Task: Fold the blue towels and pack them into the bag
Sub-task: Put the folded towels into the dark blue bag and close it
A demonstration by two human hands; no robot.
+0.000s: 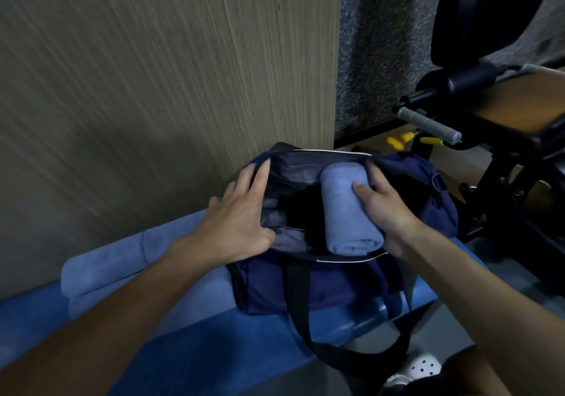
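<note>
A navy fabric duffel bag (321, 282) with black webbing straps sits on the blue padded tabletop (183, 343), its zip mouth gaping upward so a towel can go in from above. The left hand (235, 215) lies on the bag's left lip, fingers (258, 175) spread wide and flat over the fabric. It grips nothing that can be seen; it looks to be pressing the soft side outward to hold the opening apart, since the limp cloth would otherwise sag shut.

The right hand (385, 203) holds a rolled light-blue terry towel (350, 212) in the right half of the opening, thumb on top and the other fingers curled around its far right side. The roll lies lengthwise from near to far, fitted against the bag's right wall, probably to leave the dark left half of the interior free. It appears only partly sunk, its top level with the rim.

More light-blue towels (116, 264) wait on the tabletop to the left of the bag, touching its near-left corner, within easy reach of the left hand.
</note>
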